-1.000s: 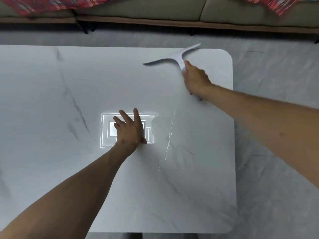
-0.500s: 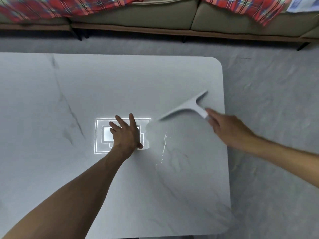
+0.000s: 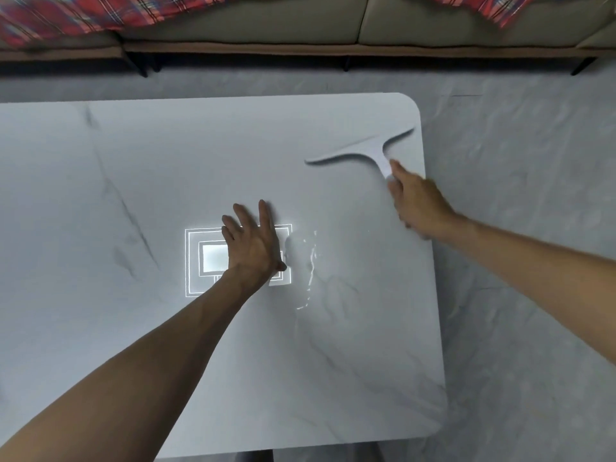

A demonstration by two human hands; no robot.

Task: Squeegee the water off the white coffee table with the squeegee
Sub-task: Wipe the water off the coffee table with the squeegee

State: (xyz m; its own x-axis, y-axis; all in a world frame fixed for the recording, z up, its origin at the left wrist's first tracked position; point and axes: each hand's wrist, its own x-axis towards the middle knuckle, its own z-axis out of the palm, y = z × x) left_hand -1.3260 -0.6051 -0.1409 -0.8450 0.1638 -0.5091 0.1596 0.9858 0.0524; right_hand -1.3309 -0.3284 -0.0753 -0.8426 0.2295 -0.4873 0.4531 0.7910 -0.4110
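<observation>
The white marble-veined coffee table point(image 3: 166, 168) fills most of the view. My right hand point(image 3: 416, 203) grips the handle of a white squeegee point(image 3: 363, 150), whose blade lies across the table near its far right corner. A thin streak of water point(image 3: 311, 265) glints in the middle of the table, nearer to me than the blade. My left hand point(image 3: 253, 243) rests flat on the table with fingers spread, just left of the water, over a bright reflection of a ceiling light point(image 3: 206, 258).
A beige sofa point(image 3: 266, 25) with a red plaid blanket point(image 3: 66, 18) stands beyond the table's far edge. Grey floor point(image 3: 520, 228) runs along the table's right side and behind it. The table's right edge is close to my right wrist.
The squeegee was drawn from the far right corner toward me to the middle right, then went back up toward the far right corner. My left hand stayed put.
</observation>
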